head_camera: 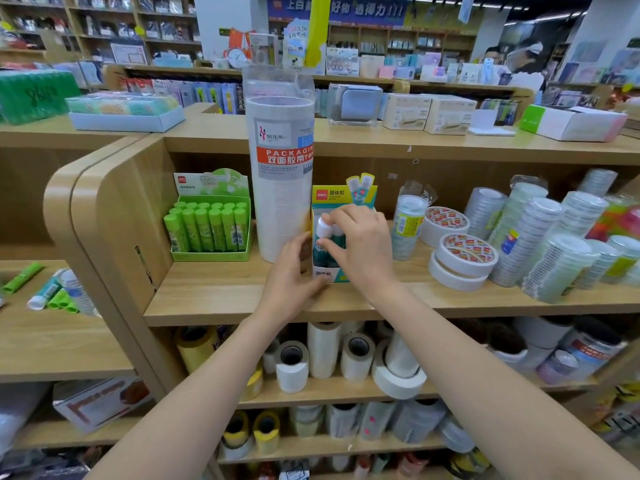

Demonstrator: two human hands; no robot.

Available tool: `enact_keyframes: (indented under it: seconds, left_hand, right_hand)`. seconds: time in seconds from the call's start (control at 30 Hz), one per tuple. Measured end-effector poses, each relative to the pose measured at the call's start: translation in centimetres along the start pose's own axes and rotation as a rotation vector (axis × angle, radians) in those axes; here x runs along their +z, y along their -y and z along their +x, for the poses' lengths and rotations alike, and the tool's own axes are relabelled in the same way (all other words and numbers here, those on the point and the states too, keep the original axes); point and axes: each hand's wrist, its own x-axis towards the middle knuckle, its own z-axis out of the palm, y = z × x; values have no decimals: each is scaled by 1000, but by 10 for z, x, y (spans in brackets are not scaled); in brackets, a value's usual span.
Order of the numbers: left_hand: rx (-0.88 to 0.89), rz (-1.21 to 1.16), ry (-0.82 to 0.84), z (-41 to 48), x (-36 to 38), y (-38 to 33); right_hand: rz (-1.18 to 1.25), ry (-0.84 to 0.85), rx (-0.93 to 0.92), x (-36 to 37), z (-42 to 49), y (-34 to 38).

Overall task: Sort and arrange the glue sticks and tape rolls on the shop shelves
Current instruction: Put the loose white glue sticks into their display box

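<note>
Right now my right hand [360,244] is curled over the small white, teal and yellow cardboard display box [323,274], thumb and forefinger pinching the white cap of a teal-bodied glue stick [325,229] standing upright inside it. My palm covers most of the box's opening, so I cannot make out how many other sticks it holds. My left hand [290,273] presses fairly straight fingers against the box's lower left front corner. The box stands mid-depth on the wooden shelf [225,294], touching the tall wrapped stack of white double-sided tape rolls [280,202] on its left. Beyond that stack is the green tray of green glue sticks [209,232]; toward the shelf's right end lie red-printed white masking tape rolls [464,256]
</note>
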Motion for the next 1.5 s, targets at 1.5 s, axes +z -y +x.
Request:
enact_keyframes:
  seconds: [1.5]
  left_hand:
    - [-63, 564, -114, -214, -232, 98]
  right_hand:
    - [624, 303, -65, 66, -95, 279]
